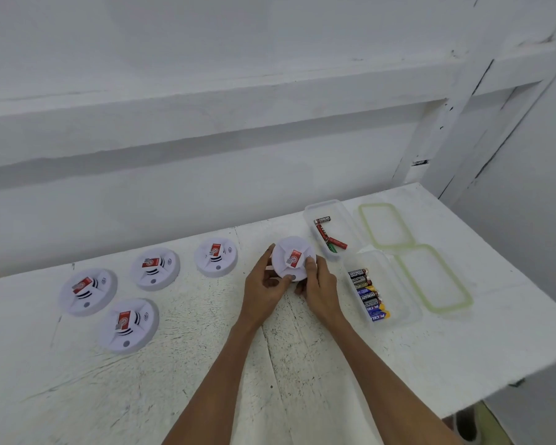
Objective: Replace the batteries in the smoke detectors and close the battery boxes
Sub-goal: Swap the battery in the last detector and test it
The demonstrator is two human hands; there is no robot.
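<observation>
A round white smoke detector (290,255) with a red label is held just above the white table (206,364), face up and tilted toward me. My left hand (264,289) grips its left rim, thumb near the bottom edge. My right hand (318,289) grips its right rim, fingertips on the top face. Several more detectors lie face up to the left: one (216,256) nearest, one (155,268) further left, one (89,291) at far left, one (128,326) in front.
Two clear lidless boxes stand right of my hands: the far box (312,211) holds a few red batteries, the near box (408,311) holds several dark and blue batteries. Two green-rimmed lids (386,224) (434,277) lie further right. The table's right edge drops off.
</observation>
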